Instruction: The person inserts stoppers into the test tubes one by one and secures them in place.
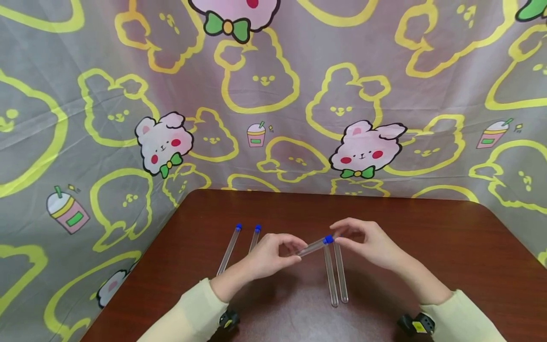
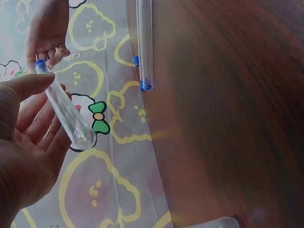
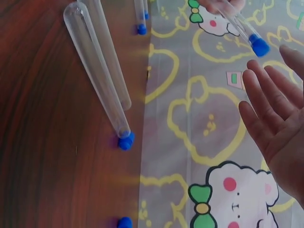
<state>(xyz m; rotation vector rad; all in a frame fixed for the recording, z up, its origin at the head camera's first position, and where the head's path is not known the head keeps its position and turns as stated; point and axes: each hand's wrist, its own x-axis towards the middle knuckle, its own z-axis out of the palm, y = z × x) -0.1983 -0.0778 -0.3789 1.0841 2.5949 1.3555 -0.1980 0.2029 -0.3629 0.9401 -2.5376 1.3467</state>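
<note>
My left hand (image 1: 267, 256) pinches a clear test tube (image 1: 312, 247) between thumb and fingers, above the table. The tube is tilted, and a blue cap (image 1: 328, 239) sits on its upper end, pointing to the right. Close to that cap is my right hand (image 1: 372, 242); in the right wrist view its spread fingers (image 3: 268, 90) are apart from the cap and hold nothing. Below lie two clear tubes (image 1: 331, 278) side by side, their far ends partly hidden by the right hand. Beyond them, the right wrist view shows a blue cap (image 3: 126, 141) by a tube's end.
Two more tubes with blue caps lie left: one tube (image 1: 229, 251) fully left, another (image 1: 254, 237) partly behind the left hand. A separate blue cap (image 3: 125, 222) shows near the table's far edge. A patterned curtain (image 1: 295, 95) hangs behind the brown table (image 1: 427, 237).
</note>
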